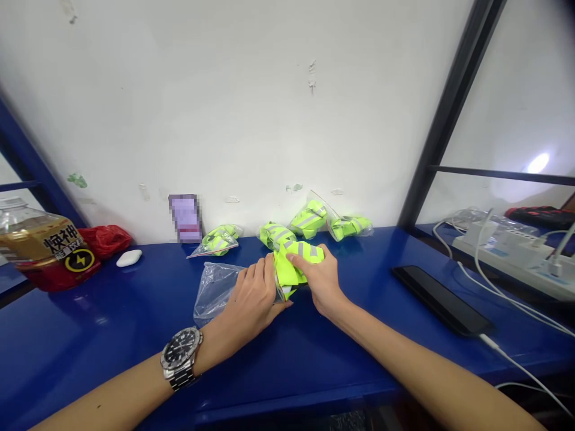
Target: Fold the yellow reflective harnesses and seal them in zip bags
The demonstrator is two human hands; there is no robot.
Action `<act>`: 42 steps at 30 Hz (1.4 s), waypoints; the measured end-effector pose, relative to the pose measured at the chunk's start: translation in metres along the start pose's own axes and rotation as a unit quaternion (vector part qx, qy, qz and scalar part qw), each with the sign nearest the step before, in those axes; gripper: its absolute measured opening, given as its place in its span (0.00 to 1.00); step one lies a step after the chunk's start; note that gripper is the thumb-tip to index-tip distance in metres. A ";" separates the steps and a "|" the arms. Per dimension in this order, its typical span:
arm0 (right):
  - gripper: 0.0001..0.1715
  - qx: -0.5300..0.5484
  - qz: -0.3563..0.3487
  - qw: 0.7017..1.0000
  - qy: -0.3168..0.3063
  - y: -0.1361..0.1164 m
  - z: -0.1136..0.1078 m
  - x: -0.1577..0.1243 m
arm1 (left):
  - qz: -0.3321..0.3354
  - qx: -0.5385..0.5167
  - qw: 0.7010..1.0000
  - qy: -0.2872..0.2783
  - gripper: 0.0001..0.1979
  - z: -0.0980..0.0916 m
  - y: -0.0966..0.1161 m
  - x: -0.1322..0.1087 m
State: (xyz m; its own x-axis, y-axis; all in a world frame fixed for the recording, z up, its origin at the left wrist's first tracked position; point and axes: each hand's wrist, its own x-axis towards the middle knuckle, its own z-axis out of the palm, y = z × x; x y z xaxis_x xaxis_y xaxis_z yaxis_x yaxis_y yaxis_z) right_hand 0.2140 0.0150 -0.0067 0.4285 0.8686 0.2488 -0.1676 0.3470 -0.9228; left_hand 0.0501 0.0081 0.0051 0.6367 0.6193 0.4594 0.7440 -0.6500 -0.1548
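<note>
My right hand grips a folded yellow-green reflective vest with grey stripes, its thumb lying across the top. My left hand, a watch on its wrist, is closed round the mouth of a clear plastic bag. The bag's flat end spreads out to the left on the table. One end of the vest meets the bag's mouth beside my left fingers; how far it reaches inside is hidden. Just behind lies a similar yellow-green bundle. Bagged bundles rest against the wall, and another bagged bundle lies further left.
The blue table meets a white wall. A phone leans there, near a white earbud case, a red plastic bag and a large drink bottle. Rightward lie a charging black phone, cables and a power strip.
</note>
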 end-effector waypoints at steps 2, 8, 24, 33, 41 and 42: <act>0.28 -0.004 0.011 1.000 -0.004 0.000 -0.001 0.001 | 0.015 -0.043 0.999 -0.016 0.50 -0.002 -0.005 0.000; 0.28 0.034 0.015 0.998 -0.053 -0.012 0.007 -0.006 | -0.014 -0.032 0.999 -0.022 0.49 -0.016 -0.025 0.006; 0.28 -0.044 -0.126 0.991 -0.009 -0.006 0.012 -0.011 | 0.080 0.008 0.985 0.150 0.19 -0.002 -0.019 0.011; 0.24 -0.087 -0.150 0.984 0.038 -0.005 0.012 -0.015 | 0.051 0.041 0.990 0.127 0.15 -0.001 -0.002 0.030; 0.26 0.001 -0.083 0.997 -0.006 0.000 0.009 -0.002 | 0.068 -0.038 0.997 0.012 0.45 -0.015 -0.018 0.023; 0.26 0.022 -0.067 0.997 -0.014 0.001 0.009 0.000 | 0.067 -0.036 0.997 0.006 0.49 -0.015 -0.020 0.021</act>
State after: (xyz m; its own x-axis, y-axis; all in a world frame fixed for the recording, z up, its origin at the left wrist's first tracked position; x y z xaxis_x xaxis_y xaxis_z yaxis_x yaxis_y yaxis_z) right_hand 0.2057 0.0184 -0.0047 0.4244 0.8225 0.3787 -0.1486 0.4758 -0.8669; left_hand 0.0449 0.0274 0.0311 0.7271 0.5191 0.4493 0.6351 -0.7572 -0.1529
